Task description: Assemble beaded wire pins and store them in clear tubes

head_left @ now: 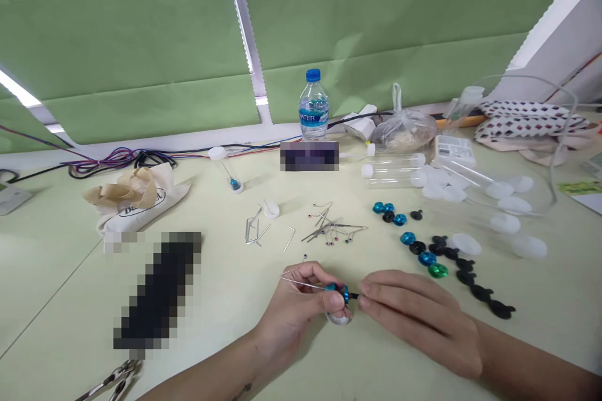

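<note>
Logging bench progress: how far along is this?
Likely done: one clear white-ended tube, blue piece inside. In progress: left hand grips a shiny blue piece with thin wire; right hand pinches a black stem. Apparently left: loose shiny blue pieces, black pieces, one green piece, bent silver wires. Total unclear.

Green panels (376, 25) filling the wall behind the table (226, 338) here, pale strips (249, 44) running between them, and cables (108, 160) trailing along the table's far edge, bunched toward its far left corner
</note>
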{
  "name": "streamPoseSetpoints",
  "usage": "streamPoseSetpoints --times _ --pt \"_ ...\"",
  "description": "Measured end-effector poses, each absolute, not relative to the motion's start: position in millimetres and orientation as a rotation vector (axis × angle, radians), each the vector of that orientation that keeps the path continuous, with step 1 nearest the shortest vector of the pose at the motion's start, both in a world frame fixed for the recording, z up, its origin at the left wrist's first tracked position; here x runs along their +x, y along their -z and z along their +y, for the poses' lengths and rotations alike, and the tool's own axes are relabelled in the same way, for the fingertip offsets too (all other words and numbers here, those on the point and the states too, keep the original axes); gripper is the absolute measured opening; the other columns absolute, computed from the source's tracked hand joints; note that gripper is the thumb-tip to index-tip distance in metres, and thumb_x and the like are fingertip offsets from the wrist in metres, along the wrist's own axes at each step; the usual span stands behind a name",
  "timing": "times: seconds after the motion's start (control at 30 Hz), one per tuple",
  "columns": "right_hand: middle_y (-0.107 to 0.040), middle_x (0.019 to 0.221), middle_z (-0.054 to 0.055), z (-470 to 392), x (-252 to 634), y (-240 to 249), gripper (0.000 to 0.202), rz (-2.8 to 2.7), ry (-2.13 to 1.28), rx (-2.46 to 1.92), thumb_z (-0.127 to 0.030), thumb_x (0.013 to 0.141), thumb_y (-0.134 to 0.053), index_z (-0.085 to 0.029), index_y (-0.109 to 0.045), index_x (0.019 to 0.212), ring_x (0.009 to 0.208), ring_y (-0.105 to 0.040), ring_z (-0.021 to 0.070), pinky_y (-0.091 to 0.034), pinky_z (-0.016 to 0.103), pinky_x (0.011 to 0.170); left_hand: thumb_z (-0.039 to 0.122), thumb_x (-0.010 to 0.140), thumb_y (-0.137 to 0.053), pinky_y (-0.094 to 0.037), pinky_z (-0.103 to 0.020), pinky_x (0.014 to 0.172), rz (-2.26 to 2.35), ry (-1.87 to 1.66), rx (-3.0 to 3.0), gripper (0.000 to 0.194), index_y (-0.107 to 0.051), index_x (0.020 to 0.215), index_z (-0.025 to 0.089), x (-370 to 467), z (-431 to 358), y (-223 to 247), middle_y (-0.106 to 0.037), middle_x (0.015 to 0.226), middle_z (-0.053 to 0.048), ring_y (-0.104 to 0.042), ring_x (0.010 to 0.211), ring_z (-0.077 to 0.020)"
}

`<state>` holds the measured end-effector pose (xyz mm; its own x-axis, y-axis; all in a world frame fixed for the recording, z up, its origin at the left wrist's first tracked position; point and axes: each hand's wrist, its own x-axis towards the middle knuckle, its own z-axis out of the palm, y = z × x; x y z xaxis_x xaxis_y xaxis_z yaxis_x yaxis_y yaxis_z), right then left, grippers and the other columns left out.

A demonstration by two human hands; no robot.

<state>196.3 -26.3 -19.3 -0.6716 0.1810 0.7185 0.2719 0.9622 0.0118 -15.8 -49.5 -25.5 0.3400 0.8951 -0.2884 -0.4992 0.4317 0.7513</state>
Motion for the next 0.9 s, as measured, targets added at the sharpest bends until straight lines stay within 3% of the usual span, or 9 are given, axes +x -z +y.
streamPoseSetpoints --times 0.5,0.73,0.9 --pt "-0.070 0.092 0.011 -27.4 194.4 15.4 0.019 -2.343 0.208 -0.299 -0.008 0.088 -0.050 -0.008 -0.068 0.096 0.099 -0.063 0.0229 -0.061 0.028 0.070 0.010 0.061 -0.080 -0.046 -0.030 0.065 0.791 -0.953 0.629 0.020 -0.062 0.071 0.012 -13.9 -50.2 27.3 -0.070 0.067 -0.005 -0.061 0.057 -0.0128" --pt "-0.069 0.097 0.013 -29.5 198.3 25.5 0.022 -2.326 0.103 -0.332 -0.006 0.085 -0.055 -0.005 -0.066 0.104 0.103 -0.061 0.0238 -0.059 0.030 0.077 0.006 0.059 -0.080 -0.047 -0.031 0.064 0.785 -0.964 0.644 0.021 -0.063 0.070 0.012 -13.2 -48.2 26.4 -0.070 0.068 -0.005 -0.061 0.059 -0.0132" --pt "-0.069 0.102 0.008 -32.8 198.5 26.5 0.025 -2.309 -0.125 -0.465 -0.007 0.088 -0.051 -0.012 -0.064 0.110 0.104 -0.061 0.0193 -0.055 0.028 0.085 0.004 0.058 -0.080 -0.047 -0.031 0.064 0.778 -0.975 0.658 0.023 -0.063 0.070 0.013 -13.9 -49.8 29.0 -0.071 0.068 -0.004 -0.063 0.061 -0.0143"
